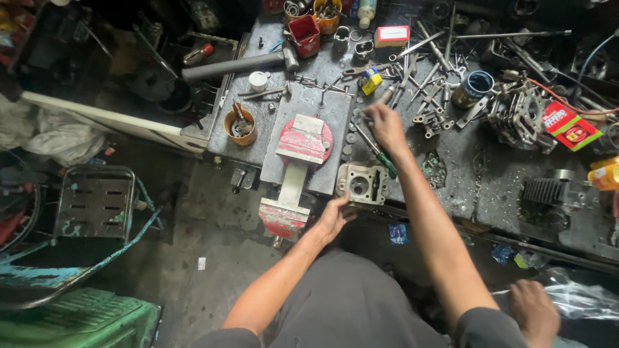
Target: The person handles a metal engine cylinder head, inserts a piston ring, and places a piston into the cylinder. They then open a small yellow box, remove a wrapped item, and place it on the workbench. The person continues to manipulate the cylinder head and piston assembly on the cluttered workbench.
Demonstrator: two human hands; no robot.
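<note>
Cylinder casting (pixel 361 183), grey with a round bore, lies flat at the near edge of the tabletop (pixel 464 187), just right of the red bench vise (pixel 303 138).

Nearest the camera, at the lower right, a third hand (pixel 535 312) rests by a clear plastic bag (pixel 580 296); it seems to belong to someone else and plays no part here.

The left hand (pixel 335 216) comes up from below with its fingers loosely spread, fingertips touching the casting's near left corner and not wrapped round it. The vise jaws stand apart with nothing between them.

A green-handled screwdriver (pixel 387 164) lies under the right forearm. Farther in, the right hand (pixel 387 125) is stretched out over a scatter of sockets and loose tools (pixel 429 96), fingers drawn together at a slim tool; whether they have closed on it I cannot tell.

By my reading, the step in hand is choosing a tool while the casting is steadied. With so many thin pieces lying close together, lifting only one calls for a fine pinch, and the left hand needs a firmer hold on the casting.

Beyond stand an orange cup (pixel 240 125) of small parts, a hammer (pixel 238 64) and a red cup (pixel 304 35).
</note>
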